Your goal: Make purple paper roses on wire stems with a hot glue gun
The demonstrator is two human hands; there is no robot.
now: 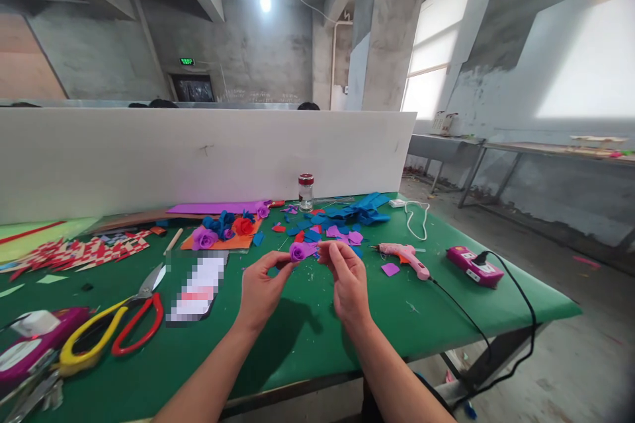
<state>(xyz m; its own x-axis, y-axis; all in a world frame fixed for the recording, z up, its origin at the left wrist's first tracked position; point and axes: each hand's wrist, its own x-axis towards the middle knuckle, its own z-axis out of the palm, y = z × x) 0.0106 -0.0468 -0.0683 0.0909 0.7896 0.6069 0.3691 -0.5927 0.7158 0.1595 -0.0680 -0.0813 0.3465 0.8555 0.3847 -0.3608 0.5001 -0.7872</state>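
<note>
My left hand (262,287) pinches a small purple paper rose (297,252) between thumb and fingertips, above the table. Close by on the right, my right hand (347,281) is closed, its thumb and fingertips together; what they hold, if anything, I cannot make out. Purple paper shows between the rose and the right fingertips, but whether it joins the rose is unclear. Beyond the hands lie loose purple paper pieces (354,238) and crumpled blue paper (364,210). A pink glue gun (404,254) rests to the right of my right hand.
Finished paper roses (243,226) sit on an orange sheet at left. Nearer are a blurred-out phone (198,287) and red-and-yellow scissors (136,297). A lidded glass jar (306,195) stands before the white partition (248,152). A purple power strip (473,266) with a black cord lies right.
</note>
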